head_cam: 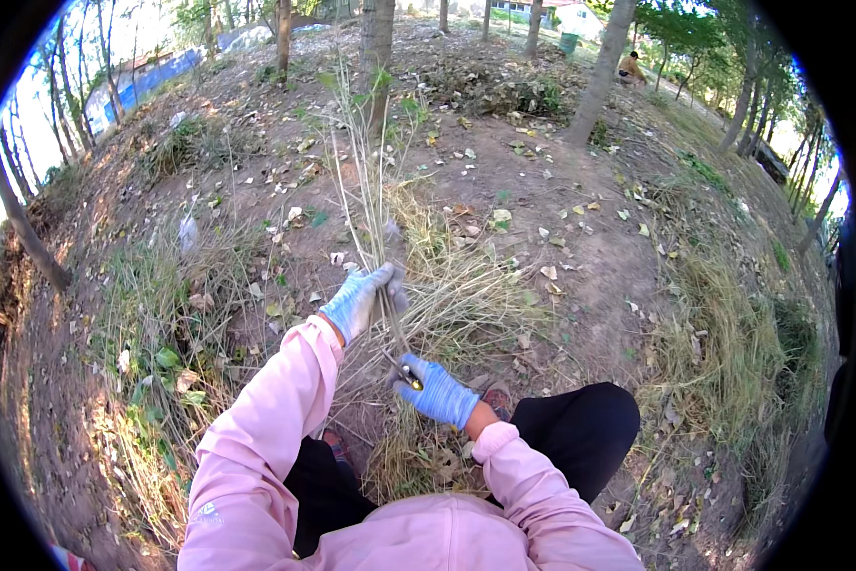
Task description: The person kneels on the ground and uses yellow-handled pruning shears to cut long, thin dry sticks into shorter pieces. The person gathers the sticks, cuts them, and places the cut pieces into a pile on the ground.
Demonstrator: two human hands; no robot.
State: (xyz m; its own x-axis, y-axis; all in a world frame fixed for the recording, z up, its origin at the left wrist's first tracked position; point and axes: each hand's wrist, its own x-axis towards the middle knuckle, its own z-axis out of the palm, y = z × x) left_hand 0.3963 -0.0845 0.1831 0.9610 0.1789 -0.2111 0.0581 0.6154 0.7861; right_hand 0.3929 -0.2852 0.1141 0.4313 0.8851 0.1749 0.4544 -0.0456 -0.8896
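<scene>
My left hand (pixel 360 298), in a blue and grey work glove, is closed around an upright bunch of dry weed stalks (pixel 365 193). The stalks rise well above the fist, with thin green tops. Just below and to the right, my right hand (pixel 436 391), gloved alike, grips a hand tool (pixel 415 383) with a yellow part and a thin dark end, possibly a sickle. Its dark end lies close to the lower stalks; whether they touch is unclear. Beyond both hands, loose dry grass (pixel 470 303) lies on the soil.
Standing grass and weeds (pixel 178 285) grow at the left, and more dry grass (pixel 727 350) at the right. Tree trunks (pixel 602 71) rise ahead, near a brush heap (pixel 520 93). Another person (pixel 631 68) crouches far off at the upper right. Fallen leaves dot the soil.
</scene>
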